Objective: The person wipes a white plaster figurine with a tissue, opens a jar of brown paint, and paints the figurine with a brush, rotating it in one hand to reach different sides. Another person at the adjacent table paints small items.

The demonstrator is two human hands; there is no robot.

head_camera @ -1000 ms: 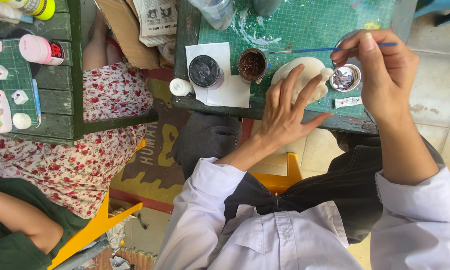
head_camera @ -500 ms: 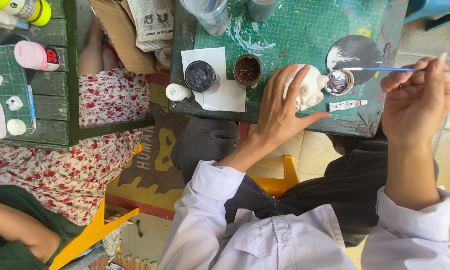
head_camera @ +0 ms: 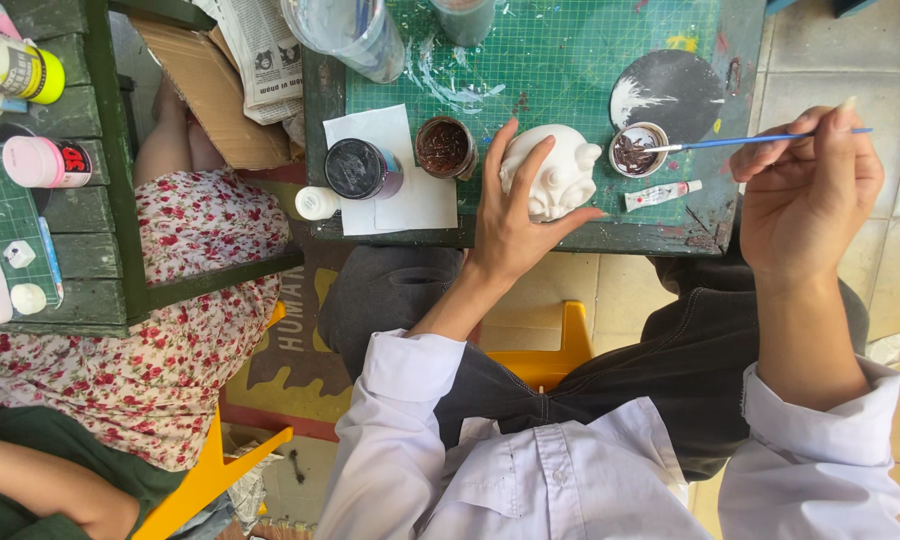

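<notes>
Left hand steadies white figurine; right hand dips paintbrush in paint cup.

Figurine sits near the front edge of the green cutting mat, unpainted, rounded. Left-hand fingers spread, cupping it from 7 o'clock, index up its left flank, thumb under its right side. Paint cup just beside figurine at 3 o'clock, apart. Brush long axis runs near level, 9-to-3, tip in the cup, handle pinched between right thumb and fingertips well out at 3 o'clock. Figurine lies at 9 o'clock from the right fingers; left hand is already on it, right well apart. Small paint tube at 4 o'clock of figurine. Brown paint jar and black-lid jar at 9 o'clock. Black disc at 1 o'clock.
</notes>
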